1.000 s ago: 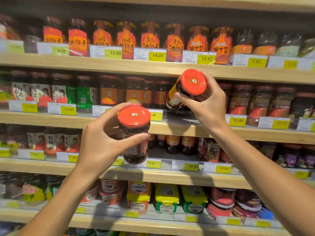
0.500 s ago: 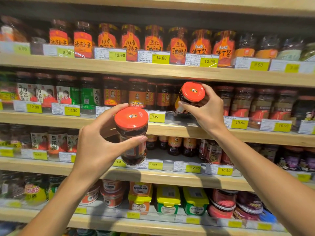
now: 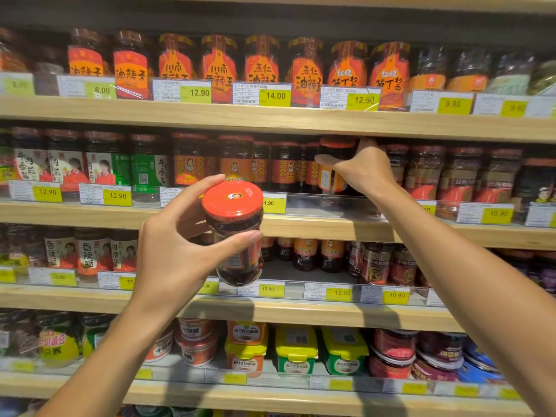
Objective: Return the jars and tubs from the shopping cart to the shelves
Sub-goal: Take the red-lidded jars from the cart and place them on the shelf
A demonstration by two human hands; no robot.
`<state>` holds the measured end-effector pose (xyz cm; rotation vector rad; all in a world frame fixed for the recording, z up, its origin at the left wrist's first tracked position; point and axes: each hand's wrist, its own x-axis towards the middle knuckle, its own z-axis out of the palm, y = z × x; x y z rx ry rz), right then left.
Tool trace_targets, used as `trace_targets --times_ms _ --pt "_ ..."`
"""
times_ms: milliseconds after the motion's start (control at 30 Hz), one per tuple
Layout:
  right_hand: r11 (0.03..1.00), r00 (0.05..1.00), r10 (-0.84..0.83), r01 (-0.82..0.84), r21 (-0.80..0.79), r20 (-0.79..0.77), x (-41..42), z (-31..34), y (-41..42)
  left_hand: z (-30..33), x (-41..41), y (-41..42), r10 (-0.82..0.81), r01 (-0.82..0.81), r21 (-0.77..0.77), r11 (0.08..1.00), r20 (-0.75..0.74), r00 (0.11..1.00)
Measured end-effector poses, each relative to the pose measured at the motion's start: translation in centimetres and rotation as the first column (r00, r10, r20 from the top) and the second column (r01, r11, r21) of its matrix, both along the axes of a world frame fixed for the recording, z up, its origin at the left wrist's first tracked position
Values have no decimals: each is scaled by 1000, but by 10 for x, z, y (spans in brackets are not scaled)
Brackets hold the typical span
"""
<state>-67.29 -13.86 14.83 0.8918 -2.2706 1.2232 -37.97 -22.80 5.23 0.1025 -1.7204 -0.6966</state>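
My left hand (image 3: 177, 251) grips a glass jar of dark chilli sauce with a red lid (image 3: 236, 233), held in front of the shelves at mid height. My right hand (image 3: 365, 168) reaches into the second shelf (image 3: 301, 225) and grips another red-lidded jar (image 3: 334, 164), upright among a row of like jars (image 3: 282, 165). That jar's lower part sits behind a clear shelf lip. The shopping cart is out of view.
Wooden shelves hold rows of sauce jars with yellow price tags (image 3: 275, 96). The top shelf (image 3: 270, 118) carries orange-labelled jars. The lowest shelf in view holds yellow-lidded tubs (image 3: 296, 350) and round tins (image 3: 394, 353). A gap lies on the second shelf under my right hand.
My right hand has carried its jar forward and down into the second shelf, turning it upright among the other jars. My left hand has kept its jar nearly still.
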Motion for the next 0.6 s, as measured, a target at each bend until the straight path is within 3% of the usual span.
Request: trace_targets --times_ms 133,400,500,600 --pt "994 999 -4 9 112 -43 -8 -4 -5 2 -4 3 -11 11 4 1000 3 1000" --pt "986 993 78 -63 153 -89 14 -20 20 10 -11 6 -8 9 9 1000 -21 1000" --pt "980 961 158 -125 153 -229 32 -41 45 15 -17 8 -4 4 10 1000 -53 999" --pt "969 866 239 -181 171 -438 50 -68 71 20 -26 7 -18 19 19 1000 -84 996"
